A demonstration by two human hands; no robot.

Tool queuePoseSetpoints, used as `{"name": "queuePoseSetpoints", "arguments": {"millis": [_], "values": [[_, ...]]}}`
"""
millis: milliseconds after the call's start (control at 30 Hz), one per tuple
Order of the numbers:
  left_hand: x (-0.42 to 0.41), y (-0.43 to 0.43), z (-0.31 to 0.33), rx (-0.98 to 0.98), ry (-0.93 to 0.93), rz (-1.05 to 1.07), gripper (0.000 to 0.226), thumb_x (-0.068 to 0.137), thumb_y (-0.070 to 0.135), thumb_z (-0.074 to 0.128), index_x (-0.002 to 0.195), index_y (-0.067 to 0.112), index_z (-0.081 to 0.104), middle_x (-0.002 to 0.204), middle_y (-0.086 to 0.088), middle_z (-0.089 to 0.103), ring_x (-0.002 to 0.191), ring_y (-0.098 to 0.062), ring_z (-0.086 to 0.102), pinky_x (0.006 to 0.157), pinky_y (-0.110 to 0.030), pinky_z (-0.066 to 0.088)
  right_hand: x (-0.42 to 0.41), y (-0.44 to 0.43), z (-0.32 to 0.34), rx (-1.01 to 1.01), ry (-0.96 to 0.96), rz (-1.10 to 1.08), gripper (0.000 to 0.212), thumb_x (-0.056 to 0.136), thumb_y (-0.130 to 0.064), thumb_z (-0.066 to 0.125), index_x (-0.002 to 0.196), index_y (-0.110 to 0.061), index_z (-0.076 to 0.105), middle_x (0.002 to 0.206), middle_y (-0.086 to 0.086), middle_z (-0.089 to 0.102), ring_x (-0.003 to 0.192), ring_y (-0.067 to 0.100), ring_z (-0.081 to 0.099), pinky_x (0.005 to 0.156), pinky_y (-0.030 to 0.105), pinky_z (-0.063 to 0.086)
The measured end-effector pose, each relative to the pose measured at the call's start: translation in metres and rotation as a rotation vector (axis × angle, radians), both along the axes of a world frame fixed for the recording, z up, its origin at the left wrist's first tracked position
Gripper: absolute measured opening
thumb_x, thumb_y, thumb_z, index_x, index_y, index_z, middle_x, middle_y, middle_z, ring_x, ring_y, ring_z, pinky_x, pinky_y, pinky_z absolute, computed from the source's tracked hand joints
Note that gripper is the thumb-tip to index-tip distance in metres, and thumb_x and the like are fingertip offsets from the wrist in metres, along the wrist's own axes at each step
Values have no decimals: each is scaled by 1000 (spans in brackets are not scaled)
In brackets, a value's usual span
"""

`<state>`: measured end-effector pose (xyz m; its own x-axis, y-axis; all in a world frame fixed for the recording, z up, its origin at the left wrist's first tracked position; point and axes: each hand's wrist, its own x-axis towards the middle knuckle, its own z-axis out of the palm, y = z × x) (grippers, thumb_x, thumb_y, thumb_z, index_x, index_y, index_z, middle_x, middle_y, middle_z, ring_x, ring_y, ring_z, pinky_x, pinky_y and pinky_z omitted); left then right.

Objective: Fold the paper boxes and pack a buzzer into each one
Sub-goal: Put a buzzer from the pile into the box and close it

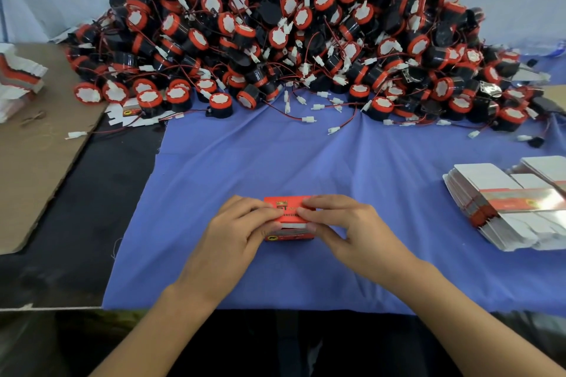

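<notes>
A small red paper box (288, 206) with gold print rests on the blue cloth (306, 156) in the near middle. My left hand (235, 232) grips its left side and my right hand (346, 229) grips its right side, with fingertips pressing on the top flap. A white strip of flap shows between my thumbs. Whatever is inside the box is hidden. A large heap of black and red buzzers (291, 34) with red wires and white plugs fills the far side of the table.
A stack of flat unfolded boxes (502, 208) lies at the right. More flat boxes (18, 76) sit at the far left on a brown cardboard sheet (39, 156). Loose plugs and wires trail onto the cloth in front of the heap.
</notes>
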<state>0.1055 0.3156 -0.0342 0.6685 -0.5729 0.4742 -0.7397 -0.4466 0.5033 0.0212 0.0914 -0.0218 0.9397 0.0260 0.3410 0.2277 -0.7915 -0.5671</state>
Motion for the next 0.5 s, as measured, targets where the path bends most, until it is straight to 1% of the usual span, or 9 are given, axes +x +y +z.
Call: {"name": "queuePoseSetpoints", "arguments": {"millis": [100, 167, 233, 267, 367, 400, 500], "values": [[-4, -1, -6, -73, -43, 25, 16, 93, 17, 75, 107, 14, 80, 102, 8, 68, 95, -10, 61, 92, -18, 47, -3, 2, -3, -18, -28, -5, 32, 94, -7, 73, 124, -17, 76, 132, -1, 69, 122, 12, 64, 107, 22, 47], [-7, -4, -8, -101, -37, 44, 16, 93, 17, 73, 107, 14, 80, 98, 8, 66, 90, -11, 62, 86, -20, 49, -4, 3, -5, -15, -51, -11, 31, 96, -8, 71, 125, -17, 75, 130, -3, 70, 123, 12, 64, 105, 25, 49], [-10, -4, -10, -75, -69, 60, 17, 94, 17, 71, 108, 14, 80, 95, 6, 67, 86, -15, 63, 81, -25, 50, -4, 4, -7, 19, -60, -17, 27, 98, -12, 67, 124, -17, 72, 127, -5, 71, 122, 10, 64, 100, 26, 51], [-12, -3, -11, -38, -106, 65, 19, 92, 14, 71, 109, 14, 79, 96, 4, 68, 87, -16, 62, 81, -26, 50, -5, 4, -9, 37, -62, -20, 24, 99, -11, 65, 121, -17, 71, 127, -5, 71, 124, 9, 63, 98, 26, 52], [-17, 0, -16, 35, -185, 47, 33, 84, -2, 76, 115, 8, 77, 104, -4, 73, 96, -20, 62, 88, -28, 50, -7, 5, -14, 61, -81, -27, 19, 98, -7, 66, 113, -16, 73, 130, -2, 70, 132, 4, 57, 100, 28, 54], [-19, 1, -18, 43, -204, 44, 34, 84, -3, 76, 117, 6, 77, 107, -5, 73, 100, -20, 61, 90, -29, 50, -7, 5, -15, 64, -91, -28, 19, 98, -6, 66, 113, -15, 73, 130, -2, 70, 132, 4, 57, 100, 28, 54], [-21, 3, -19, 89, -256, 47, 33, 90, 10, 69, 122, 7, 75, 114, -3, 72, 108, -21, 58, 92, -32, 54, -8, 8, -17, 71, -124, -47, 18, 96, -6, 67, 111, -11, 76, 130, 1, 70, 131, 8, 59, 101, 30, 53]]}}
